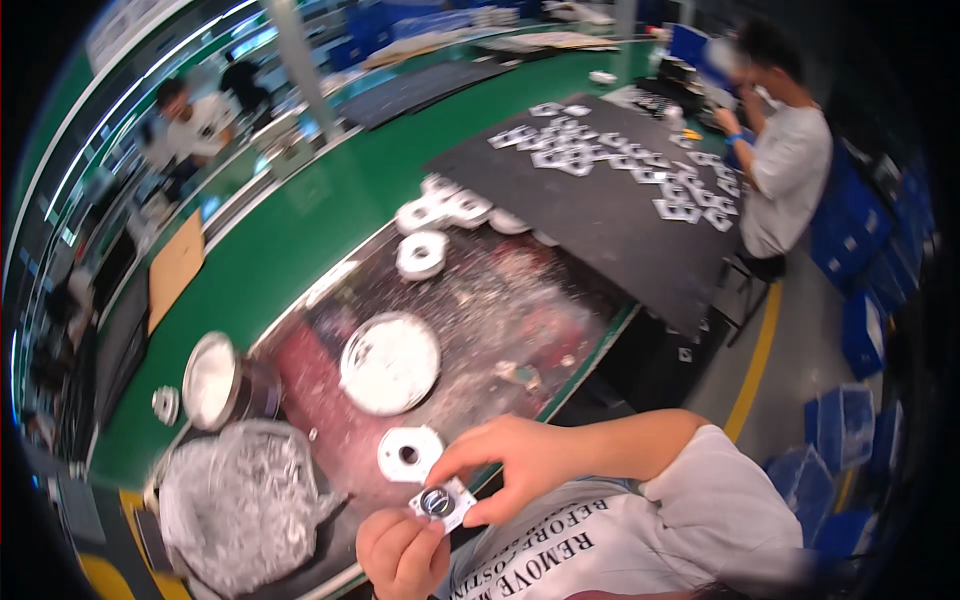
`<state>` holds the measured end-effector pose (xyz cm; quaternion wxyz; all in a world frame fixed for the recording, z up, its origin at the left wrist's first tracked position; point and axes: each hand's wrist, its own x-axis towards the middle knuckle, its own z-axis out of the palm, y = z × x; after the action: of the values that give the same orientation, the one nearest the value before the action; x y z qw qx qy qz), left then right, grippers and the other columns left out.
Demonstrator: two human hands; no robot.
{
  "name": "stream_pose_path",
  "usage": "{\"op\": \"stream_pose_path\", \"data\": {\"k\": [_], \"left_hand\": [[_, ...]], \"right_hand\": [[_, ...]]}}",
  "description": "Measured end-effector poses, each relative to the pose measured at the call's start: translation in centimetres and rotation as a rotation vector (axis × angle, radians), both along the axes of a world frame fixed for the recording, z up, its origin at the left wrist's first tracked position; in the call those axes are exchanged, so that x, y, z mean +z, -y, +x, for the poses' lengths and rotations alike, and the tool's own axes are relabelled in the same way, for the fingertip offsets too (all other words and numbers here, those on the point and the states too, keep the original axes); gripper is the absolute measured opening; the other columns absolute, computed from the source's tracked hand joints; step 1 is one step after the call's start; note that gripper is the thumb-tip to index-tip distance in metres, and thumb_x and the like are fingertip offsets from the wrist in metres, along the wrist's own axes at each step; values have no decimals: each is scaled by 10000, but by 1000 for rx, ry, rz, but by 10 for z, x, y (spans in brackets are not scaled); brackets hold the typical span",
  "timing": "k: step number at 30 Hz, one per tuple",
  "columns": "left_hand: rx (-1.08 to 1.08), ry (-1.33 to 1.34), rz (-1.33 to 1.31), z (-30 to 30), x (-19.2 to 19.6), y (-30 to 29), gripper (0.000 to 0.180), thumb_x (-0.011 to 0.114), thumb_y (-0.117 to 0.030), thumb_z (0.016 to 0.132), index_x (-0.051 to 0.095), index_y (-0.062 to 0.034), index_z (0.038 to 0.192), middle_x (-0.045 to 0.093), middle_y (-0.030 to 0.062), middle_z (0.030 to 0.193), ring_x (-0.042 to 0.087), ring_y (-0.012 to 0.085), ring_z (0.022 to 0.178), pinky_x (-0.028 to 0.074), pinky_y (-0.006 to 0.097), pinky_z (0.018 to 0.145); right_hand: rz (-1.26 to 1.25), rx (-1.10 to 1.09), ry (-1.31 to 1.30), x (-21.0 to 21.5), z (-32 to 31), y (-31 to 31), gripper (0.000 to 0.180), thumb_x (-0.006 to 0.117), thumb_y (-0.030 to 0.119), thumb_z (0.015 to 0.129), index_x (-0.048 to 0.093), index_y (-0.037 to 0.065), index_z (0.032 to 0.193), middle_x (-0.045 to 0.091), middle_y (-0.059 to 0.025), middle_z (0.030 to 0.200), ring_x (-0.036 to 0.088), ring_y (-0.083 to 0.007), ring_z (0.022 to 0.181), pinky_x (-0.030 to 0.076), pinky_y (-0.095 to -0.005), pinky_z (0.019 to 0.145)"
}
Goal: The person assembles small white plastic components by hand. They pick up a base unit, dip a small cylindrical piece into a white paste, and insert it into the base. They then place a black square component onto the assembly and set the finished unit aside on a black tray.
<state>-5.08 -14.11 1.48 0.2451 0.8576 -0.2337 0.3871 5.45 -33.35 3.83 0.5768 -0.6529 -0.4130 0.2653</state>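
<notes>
Both hands, left and right, pinch a small square part.

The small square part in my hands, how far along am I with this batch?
Seemingly done: many similar square parts lie spread on the black mat. In hand: both the left hand and right hand hold one small square part. Possibly left: white rings and a white ring piece sit on the worktop.

Glossy metal part, matt black mat, crinkled plastic bag.
</notes>
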Motion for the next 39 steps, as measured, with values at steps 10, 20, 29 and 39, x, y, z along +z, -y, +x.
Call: {"op": "stream_pose_path", "data": {"k": [10,20,29,39], "left_hand": [[50,153,-144,3,-27,5,297,735,-44,651,627,-46,928,584,54,856,580,235,785,524,345,597],[30,76,-185,11,-34,2,288,789,-137,625,608,-57,834,587,39,802,603,225,739,480,319,569],[368,-366,-310,28,-54,3,1037,849,-361,587,251,0,1352,441,213,1216,481,388,1056,386,480,880],[104,-466,-474,29,-69,-14,975,826,-174,598,264,-20,1380,507,200,1190,527,374,1040,427,436,880]], "right_hand": [[563,29,-657,-51,-30,-41,703,737,-22,746,373,10,1347,464,-92,1217,482,-197,1137,421,-362,966],[451,231,-356,-27,28,-38,604,784,3,656,478,20,1177,441,-88,1160,474,-186,1097,376,-345,968],[-42,95,567,-1,76,-44,527,764,137,635,576,65,1122,558,-92,1081,527,-257,1054,400,-372,925],[-214,401,953,-3,65,-74,439,734,200,627,609,102,1036,570,-13,1039,515,-203,1053,345,-370,911]]}}
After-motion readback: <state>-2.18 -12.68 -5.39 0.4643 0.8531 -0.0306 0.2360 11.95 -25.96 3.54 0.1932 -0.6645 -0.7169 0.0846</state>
